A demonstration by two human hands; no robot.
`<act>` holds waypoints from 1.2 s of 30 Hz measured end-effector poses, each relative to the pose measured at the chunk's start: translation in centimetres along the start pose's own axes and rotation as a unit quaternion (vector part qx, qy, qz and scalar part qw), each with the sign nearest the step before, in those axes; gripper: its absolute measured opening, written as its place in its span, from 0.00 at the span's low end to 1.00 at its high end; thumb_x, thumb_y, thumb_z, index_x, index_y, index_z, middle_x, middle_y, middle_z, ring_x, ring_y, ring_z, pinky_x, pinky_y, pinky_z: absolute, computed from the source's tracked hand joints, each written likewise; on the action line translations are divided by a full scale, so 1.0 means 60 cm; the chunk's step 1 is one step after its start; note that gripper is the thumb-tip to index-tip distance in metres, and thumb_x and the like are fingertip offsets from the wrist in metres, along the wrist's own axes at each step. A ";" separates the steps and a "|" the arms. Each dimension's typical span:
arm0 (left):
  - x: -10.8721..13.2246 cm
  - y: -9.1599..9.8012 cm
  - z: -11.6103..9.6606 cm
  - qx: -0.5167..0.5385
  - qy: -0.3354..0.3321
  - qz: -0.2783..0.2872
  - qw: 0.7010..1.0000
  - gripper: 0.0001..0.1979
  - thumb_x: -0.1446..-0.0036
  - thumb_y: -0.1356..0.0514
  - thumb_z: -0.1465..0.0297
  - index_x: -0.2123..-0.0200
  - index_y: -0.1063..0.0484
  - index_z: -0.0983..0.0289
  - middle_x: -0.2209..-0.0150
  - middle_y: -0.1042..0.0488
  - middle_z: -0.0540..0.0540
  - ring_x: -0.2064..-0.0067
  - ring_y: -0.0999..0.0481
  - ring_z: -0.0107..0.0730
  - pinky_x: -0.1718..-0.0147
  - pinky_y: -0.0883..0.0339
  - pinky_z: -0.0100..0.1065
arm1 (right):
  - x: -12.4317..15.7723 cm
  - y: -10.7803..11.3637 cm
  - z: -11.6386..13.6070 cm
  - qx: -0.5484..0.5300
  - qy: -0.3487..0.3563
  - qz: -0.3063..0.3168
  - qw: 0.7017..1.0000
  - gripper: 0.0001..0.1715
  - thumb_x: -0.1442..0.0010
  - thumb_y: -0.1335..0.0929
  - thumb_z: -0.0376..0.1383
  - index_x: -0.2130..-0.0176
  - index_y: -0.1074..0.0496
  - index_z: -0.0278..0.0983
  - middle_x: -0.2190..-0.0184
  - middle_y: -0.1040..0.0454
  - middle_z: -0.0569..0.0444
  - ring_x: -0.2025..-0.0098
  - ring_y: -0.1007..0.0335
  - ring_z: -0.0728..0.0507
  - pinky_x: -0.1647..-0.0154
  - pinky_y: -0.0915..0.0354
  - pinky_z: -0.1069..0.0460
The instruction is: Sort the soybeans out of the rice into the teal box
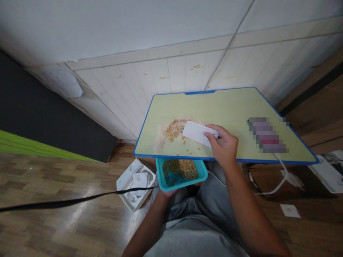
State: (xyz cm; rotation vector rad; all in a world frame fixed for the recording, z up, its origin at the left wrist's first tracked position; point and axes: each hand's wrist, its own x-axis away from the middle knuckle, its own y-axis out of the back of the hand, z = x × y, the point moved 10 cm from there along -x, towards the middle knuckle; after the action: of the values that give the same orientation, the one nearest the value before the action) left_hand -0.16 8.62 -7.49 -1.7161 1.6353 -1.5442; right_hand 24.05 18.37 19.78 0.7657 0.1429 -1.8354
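My right hand grips a flat white card by its right end, thumb on top. The card's left end touches a spread of golden beans mixed with pale grains on the green table. A few loose beans lie near the front edge. Below that edge, a teal basket with many beans inside rests on my left hand, whose fingers are mostly hidden under it.
A pixelated phone-like object lies on the table's right side, with a white cable hanging down. An open white box stands on the floor at left, crossed by a black strap. The wall is behind the table.
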 end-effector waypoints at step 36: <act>-0.012 0.014 0.006 0.040 0.001 0.013 0.999 0.27 0.30 0.46 0.45 0.40 0.19 0.49 0.41 0.15 0.53 0.26 0.31 0.54 0.25 0.43 0.63 | 0.022 -0.004 0.005 -0.062 -0.021 0.026 0.998 0.10 0.37 0.25 0.40 0.56 0.13 0.43 0.57 0.11 0.52 0.57 0.14 0.39 0.56 0.20 0.47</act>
State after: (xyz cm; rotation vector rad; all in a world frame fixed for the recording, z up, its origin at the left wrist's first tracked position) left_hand -0.13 8.83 -8.61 -1.6473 1.5680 -1.5776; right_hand 23.46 17.28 19.22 0.6388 0.2069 -1.7740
